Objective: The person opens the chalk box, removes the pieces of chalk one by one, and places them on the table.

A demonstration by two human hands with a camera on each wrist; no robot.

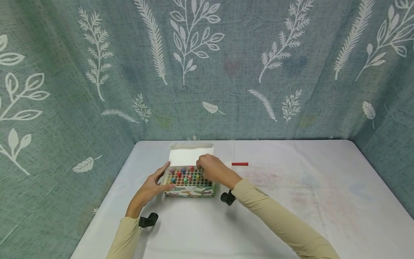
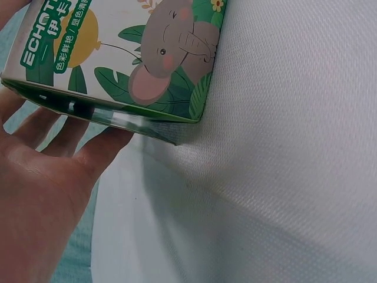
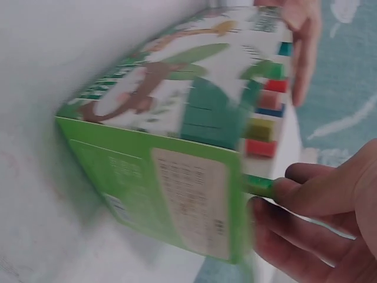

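Observation:
A printed cardboard marker box point(image 1: 191, 192) stands with its white lid flap point(image 1: 185, 157) folded back, several coloured marker tops point(image 1: 179, 174) rising from a grid of holes. My left hand point(image 1: 149, 186) grips the box's left end, thumb on the front top edge and fingers toward the back. In the left wrist view those fingers show behind the elephant-printed side point(image 2: 168, 53). At the box's right end, my right hand point(image 1: 213, 168) pinches a green marker point(image 3: 259, 186) between thumb and fingertips. Part of that marker sits inside the box's edge, its lower end hidden.
A red marker point(image 1: 240, 164) lies on the white tablecloth point(image 1: 291, 216), right of the box, beside a white edge partly hidden by my right hand. A leaf-patterned curtain point(image 1: 226, 90) hangs behind the table. Small black cameras point(image 1: 148, 220) are worn on both wrists.

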